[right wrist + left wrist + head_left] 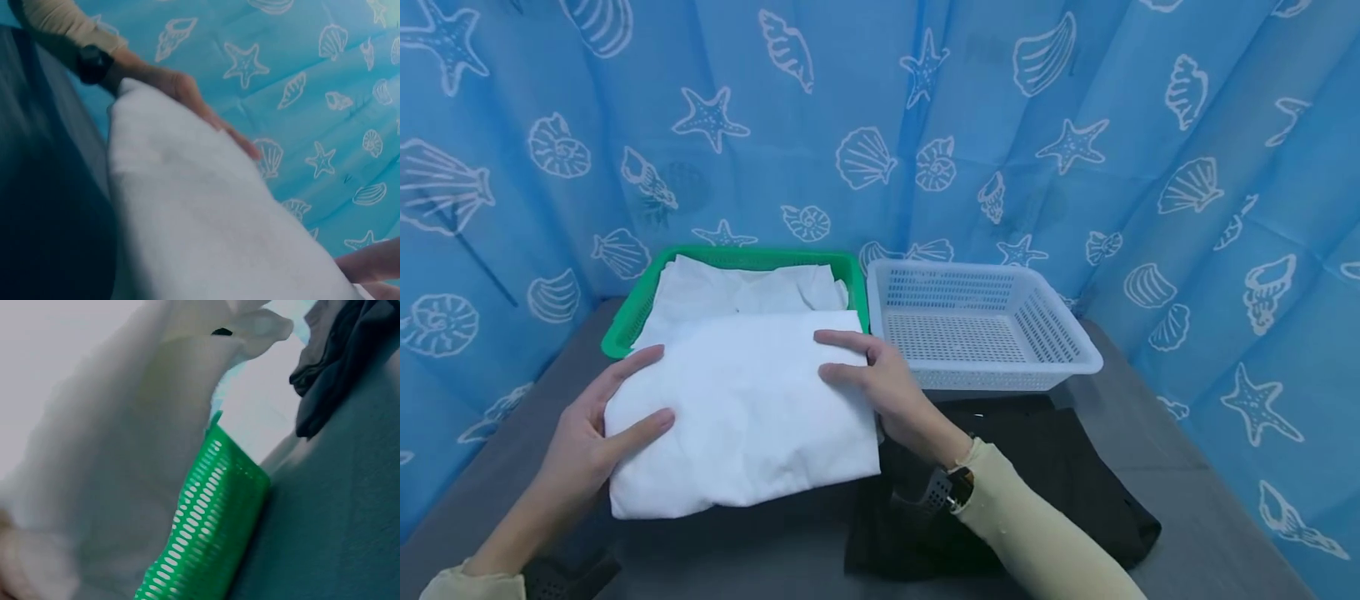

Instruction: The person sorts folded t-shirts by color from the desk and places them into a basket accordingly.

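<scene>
A folded white cloth [745, 408] is held up between both hands, tilted, in front of the green basket [625, 321]. My left hand [598, 437] grips its left edge, the thumb across the near face and the other fingers partly hidden behind it. At the opposite edge, my right hand [887, 383] holds the cloth with thumb and index finger on the upper face; its remaining fingers are hidden. Another white cloth [745, 287] lies in the green basket, partly covered by the held one. The left wrist view shows white fabric [112, 444] beside the green basket's perforated wall [206, 519].
To the right of the green basket stands a white perforated basket [985, 367] with its bottom visible. A folded black garment [1060, 483] lies on the grey table [1150, 450], partly under my right forearm. A blue seashell-patterned curtain [955, 217] hangs behind.
</scene>
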`<move>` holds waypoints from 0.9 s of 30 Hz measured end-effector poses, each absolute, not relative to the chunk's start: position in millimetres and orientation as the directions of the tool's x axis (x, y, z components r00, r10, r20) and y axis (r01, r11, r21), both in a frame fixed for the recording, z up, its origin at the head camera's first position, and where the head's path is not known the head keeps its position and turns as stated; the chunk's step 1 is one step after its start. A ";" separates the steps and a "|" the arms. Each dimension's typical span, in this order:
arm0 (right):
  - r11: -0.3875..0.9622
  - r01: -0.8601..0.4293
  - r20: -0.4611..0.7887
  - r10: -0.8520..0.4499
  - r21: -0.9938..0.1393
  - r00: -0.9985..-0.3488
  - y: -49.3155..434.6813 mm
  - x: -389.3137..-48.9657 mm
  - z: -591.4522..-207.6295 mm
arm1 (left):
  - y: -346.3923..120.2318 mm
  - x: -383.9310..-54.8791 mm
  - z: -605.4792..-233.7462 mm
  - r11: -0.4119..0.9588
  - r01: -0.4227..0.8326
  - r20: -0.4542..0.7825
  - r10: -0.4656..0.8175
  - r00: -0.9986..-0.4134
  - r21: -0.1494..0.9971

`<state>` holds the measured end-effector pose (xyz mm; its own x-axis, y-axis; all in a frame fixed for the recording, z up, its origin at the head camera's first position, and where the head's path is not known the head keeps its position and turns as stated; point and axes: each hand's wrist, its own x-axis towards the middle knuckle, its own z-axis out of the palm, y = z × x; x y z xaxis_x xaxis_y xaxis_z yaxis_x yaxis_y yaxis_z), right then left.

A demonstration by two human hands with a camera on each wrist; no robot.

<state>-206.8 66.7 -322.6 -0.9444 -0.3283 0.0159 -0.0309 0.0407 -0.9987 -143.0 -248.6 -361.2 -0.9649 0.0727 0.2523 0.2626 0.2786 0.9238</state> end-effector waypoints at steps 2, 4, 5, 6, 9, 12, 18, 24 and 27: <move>0.054 -0.034 0.015 -0.322 -0.998 -0.947 67.6 -214.1 -318.7 | -249.3 -148.6 -355.0 0.286 0.275 0.263 0.079 -0.962 0.918; 0.075 -0.035 0.010 -0.311 -0.997 -0.951 67.9 -221.5 -314.5 | -249.8 -154.3 -348.6 0.275 0.283 0.269 0.090 -0.959 0.919; 0.085 -0.035 0.008 -0.302 -0.996 -0.953 67.8 -224.9 -311.9 | -250.0 -157.3 -345.5 0.270 0.289 0.273 0.097 -0.957 0.918; 0.099 -0.043 0.012 -0.293 -0.994 -0.956 67.6 -228.4 -309.2 | -250.5 -160.9 -342.0 0.245 0.293 0.275 0.105 -0.956 0.924; 0.129 -0.077 0.038 -0.274 -0.989 -0.961 66.4 -239.4 -299.9 | -252.4 -173.6 -332.6 0.205 0.302 0.281 0.127 -0.951 0.931; 0.148 -0.121 0.080 -0.260 -0.982 -0.962 64.9 -252.4 -290.7 | -254.9 -188.7 -324.8 0.245 0.297 0.273 0.127 -0.954 0.923; 0.113 -0.142 0.102 -0.300 -0.983 -0.948 67.4 -288.2 -278.9 | -256.8 -224.3 -310.3 0.405 0.239 0.224 0.085 -0.971 0.882; 0.051 -0.138 0.103 -0.422 -0.989 -0.900 77.9 -320.2 -276.6 | -261.5 -259.1 -301.2 0.466 0.238 0.212 0.109 -0.971 0.852; 0.078 -0.160 0.109 -0.445 -0.984 -0.889 80.7 -333.3 -278.1 | -264.6 -273.1 -298.2 0.504 0.238 0.203 0.124 -0.971 0.830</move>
